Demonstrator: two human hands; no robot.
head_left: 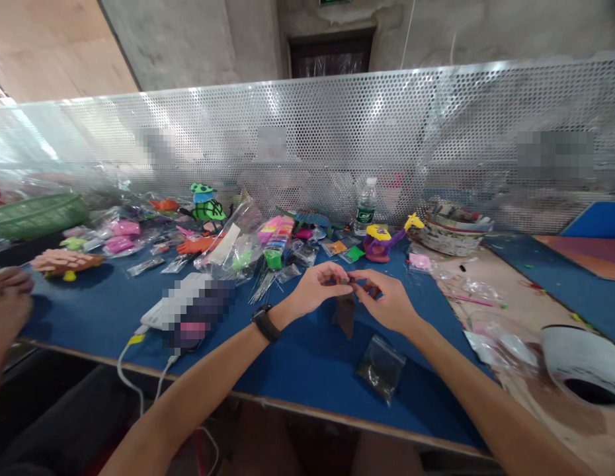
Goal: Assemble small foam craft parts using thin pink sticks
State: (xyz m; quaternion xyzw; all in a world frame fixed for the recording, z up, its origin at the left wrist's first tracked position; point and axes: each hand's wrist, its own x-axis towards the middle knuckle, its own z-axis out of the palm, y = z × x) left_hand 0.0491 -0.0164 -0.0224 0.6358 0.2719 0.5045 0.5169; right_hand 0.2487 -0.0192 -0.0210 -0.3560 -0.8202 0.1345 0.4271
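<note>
Over the blue tabletop (pixel 307 377), my left hand (pixel 320 289) and my right hand (pixel 388 301) meet, fingertips pinched close together. Between them is a brown, soft-looking piece (pixel 345 316), its lower part hanging below the fingers; it resembles modelling clay, but its exact kind is unclear. Both hands appear to grip its upper edge, which the fingers partly hide. A dark watch (pixel 266 322) is on my left wrist. Nearer the table's front edge, below my right hand, lies a small clear zip bag (pixel 381 368) with dark contents.
Left of my hands lie a white device with a cable (pixel 176 301) and a phone (pixel 203 317). Behind are a bottle (pixel 366 208), a purple and yellow clay figure (pixel 379 244), and several clay packets. A paper basket (pixel 456 228) and white pot (pixel 582 363) stand right. Another person's hand (pixel 10 297) is far left.
</note>
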